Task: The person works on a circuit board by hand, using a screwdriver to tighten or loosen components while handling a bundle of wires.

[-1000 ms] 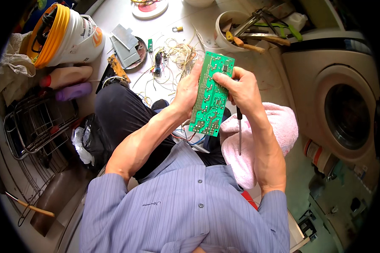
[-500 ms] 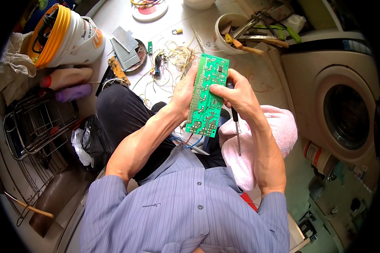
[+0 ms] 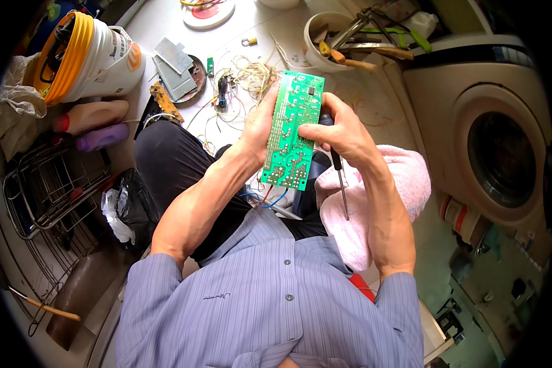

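Note:
A long green circuit board is held up in front of me, its soldered face toward me. My left hand grips its left edge from behind, with the fingers hidden by the board. At the right edge, my right hand presses its thumb on the board's face. That same hand also keeps a screwdriver with a dark handle, its metal shaft pointing down toward me. Red and blue wires show below the board's lower end. A pink towel lies beside my right forearm.
Tangled wires and metal plates lie on the floor ahead. A bucket of tools stands at far right, near a washing machine. At left are a white and yellow bucket, bottles and a wire rack.
Both hands and the board have shifted slightly left and up in the picture; the surroundings shifted slightly left too. The grip on the board and screwdriver looks the same.

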Demonstrator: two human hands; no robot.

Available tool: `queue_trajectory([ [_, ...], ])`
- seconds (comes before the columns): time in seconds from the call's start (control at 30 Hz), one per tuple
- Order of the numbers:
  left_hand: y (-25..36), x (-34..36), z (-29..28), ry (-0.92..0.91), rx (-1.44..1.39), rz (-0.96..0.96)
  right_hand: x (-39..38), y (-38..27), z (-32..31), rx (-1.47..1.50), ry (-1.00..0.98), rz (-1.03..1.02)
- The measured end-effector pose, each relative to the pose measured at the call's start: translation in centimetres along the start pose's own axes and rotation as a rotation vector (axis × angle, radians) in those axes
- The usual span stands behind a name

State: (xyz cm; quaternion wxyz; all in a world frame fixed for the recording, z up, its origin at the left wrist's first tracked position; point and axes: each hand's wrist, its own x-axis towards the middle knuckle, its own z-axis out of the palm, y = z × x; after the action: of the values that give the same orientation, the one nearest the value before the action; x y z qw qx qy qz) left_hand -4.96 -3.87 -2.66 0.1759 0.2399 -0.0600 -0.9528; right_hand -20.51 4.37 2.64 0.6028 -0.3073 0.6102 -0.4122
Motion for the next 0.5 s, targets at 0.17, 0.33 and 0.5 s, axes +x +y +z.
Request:
queue_trajectory([
  [0.17, -0.1, 0.1, -0.5, -0.008, -0.019, -0.004, -0.1, 0.0, -0.1, -0.030, -0.025, 0.038],
  [0.33, 0.5, 0.5, -0.7, -0.035, -0.011, 0.009, -0.4, -0.1, -0.5, -0.025, -0.075, 0.018],
  [0.5, 0.6, 0.9, -1.5, 0.004, -0.009, 0.044, -0.6, -0.6, -0.3, -0.043, -0.124, 0.013],
])
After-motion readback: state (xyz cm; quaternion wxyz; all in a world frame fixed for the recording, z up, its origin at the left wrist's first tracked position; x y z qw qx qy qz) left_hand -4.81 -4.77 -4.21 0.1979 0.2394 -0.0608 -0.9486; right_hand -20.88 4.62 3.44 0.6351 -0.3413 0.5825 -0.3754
